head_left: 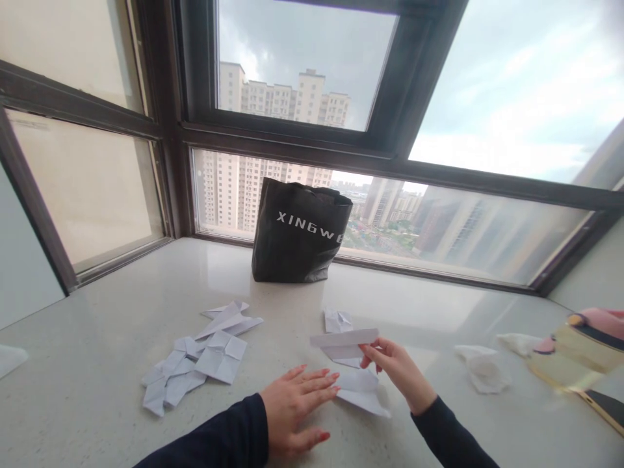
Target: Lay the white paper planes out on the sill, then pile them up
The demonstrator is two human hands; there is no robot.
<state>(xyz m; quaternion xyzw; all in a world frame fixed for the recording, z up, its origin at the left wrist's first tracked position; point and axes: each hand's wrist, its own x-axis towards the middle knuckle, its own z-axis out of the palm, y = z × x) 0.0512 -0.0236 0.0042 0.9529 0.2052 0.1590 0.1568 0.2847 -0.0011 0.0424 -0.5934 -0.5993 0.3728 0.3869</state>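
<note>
My right hand (390, 367) pinches the right end of a folded white paper strip (344, 338), raised above the white counter. My left hand (298, 406) lies flat, fingers spread, its fingertips at the left edge of a creased white paper (361, 390) on the counter. Just behind the held strip rests a small folded paper piece (337, 320). Left of my left hand, a pile of folded paper pieces (178, 374) includes a square one (221, 356), and pointed folded papers (229, 322) lie at its back.
A black bag (299, 234) stands on the counter (404, 299) by the window. Crumpled white tissue (483, 369), a yellowish transparent item with pink parts (575, 351) and a gold-edged dark object (604, 406) lie at right. Something white (10, 359) is at far left.
</note>
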